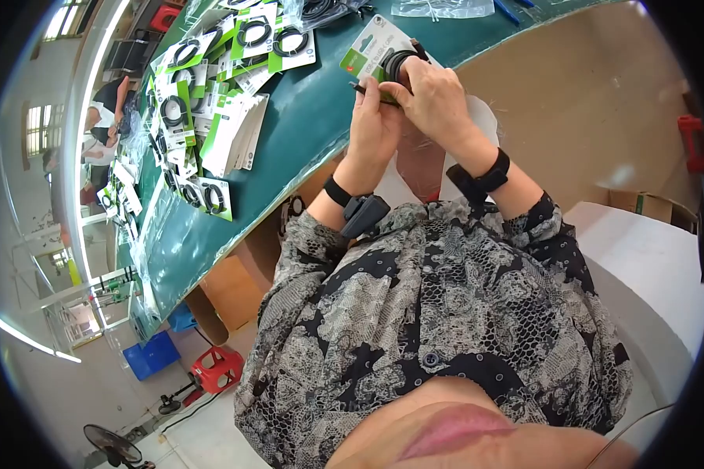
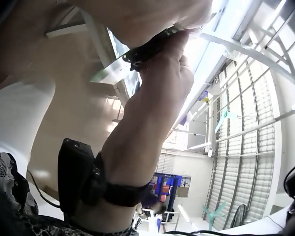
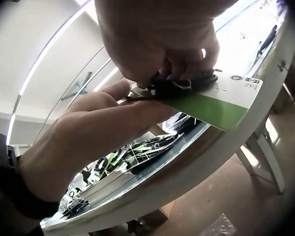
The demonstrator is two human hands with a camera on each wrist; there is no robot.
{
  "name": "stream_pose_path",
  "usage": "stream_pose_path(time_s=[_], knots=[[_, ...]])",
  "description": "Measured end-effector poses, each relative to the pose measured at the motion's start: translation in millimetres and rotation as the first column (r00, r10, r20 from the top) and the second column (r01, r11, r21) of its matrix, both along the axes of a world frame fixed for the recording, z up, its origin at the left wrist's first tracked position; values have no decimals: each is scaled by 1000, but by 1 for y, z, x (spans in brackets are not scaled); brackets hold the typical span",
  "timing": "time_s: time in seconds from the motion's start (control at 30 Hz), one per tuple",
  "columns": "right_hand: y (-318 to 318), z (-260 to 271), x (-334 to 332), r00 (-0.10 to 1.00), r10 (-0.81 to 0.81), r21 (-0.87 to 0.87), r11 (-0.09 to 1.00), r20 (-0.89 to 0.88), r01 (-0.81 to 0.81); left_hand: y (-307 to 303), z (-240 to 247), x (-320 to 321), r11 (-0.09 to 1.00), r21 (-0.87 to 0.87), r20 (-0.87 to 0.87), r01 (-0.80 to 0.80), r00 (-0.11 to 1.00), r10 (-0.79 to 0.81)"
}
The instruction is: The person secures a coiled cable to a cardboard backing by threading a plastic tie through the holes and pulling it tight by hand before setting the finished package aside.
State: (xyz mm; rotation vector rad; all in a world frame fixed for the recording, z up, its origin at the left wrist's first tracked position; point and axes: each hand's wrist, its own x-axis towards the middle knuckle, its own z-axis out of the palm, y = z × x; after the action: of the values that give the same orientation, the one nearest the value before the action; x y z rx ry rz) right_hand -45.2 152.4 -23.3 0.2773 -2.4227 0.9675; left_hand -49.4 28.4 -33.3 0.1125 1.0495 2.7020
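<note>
In the head view, a white and green product card [image 1: 377, 41] is held up at the table's near edge. A coiled black cable [image 1: 393, 64] lies against its face. My right hand [image 1: 440, 102] grips the coil from above, fingers curled over it. Opposite, my left hand [image 1: 374, 131] pinches the cable near its end at the card's lower edge, a short plug sticking out past the fingers. From the right wrist view, the card's green part [image 3: 219, 110] shows below the coil [image 3: 184, 86]. The right fingers hide part of the coil in both views.
Many carded black cables [image 1: 211, 102] are heaped across the green tabletop [image 1: 297, 117], with a stack of cards [image 1: 235, 133] beside them. Clear plastic bags [image 1: 442, 8] and blue pens [image 1: 508, 11] lie at the back. A red stool [image 1: 217, 370] stands on the floor.
</note>
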Motion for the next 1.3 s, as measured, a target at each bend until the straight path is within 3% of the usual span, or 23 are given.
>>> stream_pose_path(time_s=[0.13, 0.23, 0.33, 0.5, 0.67, 0.77, 0.8, 0.9, 0.93, 1.03, 1.17, 1.3], knots=[[-5, -6, 4, 998, 0, -18, 1000, -56, -1, 7, 1, 12, 998, 67, -22, 13, 1000, -11], [-2, -12, 5, 1000, 22, 49, 999, 15, -23, 9, 3, 14, 998, 59, -13, -12, 1000, 13], [-4, -10, 11, 999, 23, 114, 993, 25, -26, 0, -4, 11, 993, -110, -48, -45, 998, 40], [-8, -7, 16, 998, 41, 178, 983, -38, -34, -7, -7, 8, 993, -112, 25, -26, 999, 29], [-4, -2, 18, 999, 53, 82, 995, -2, -53, -9, -13, 8, 989, -147, 42, 19, 999, -13], [8, 9, 26, 964, 252, 158, 959, -85, -237, -16, -15, 1, 989, -144, 65, -15, 998, 24], [11, 12, 22, 964, 252, 160, 958, -83, -237, -15, -9, 4, 990, -141, 71, 3, 997, 7], [26, 13, -7, 911, 235, 144, 970, -340, -196, -11, 4, 12, 990, -133, 97, 41, 995, -28], [31, 14, -14, 913, 233, 142, 970, -336, -195, -11, 5, 13, 990, -131, 105, 59, 993, -45], [45, 17, -23, 839, 434, 361, 878, -327, -314, -11, 7, 17, 986, -131, 138, 102, 987, -83], [56, 40, -20, 797, 585, 353, 785, -152, -509, -13, 11, 15, 976, -111, 130, 189, 976, -174], [53, 29, -28, 835, 546, 454, 763, -71, -461, -9, 10, 14, 958, -211, 76, 193, 981, -181]])
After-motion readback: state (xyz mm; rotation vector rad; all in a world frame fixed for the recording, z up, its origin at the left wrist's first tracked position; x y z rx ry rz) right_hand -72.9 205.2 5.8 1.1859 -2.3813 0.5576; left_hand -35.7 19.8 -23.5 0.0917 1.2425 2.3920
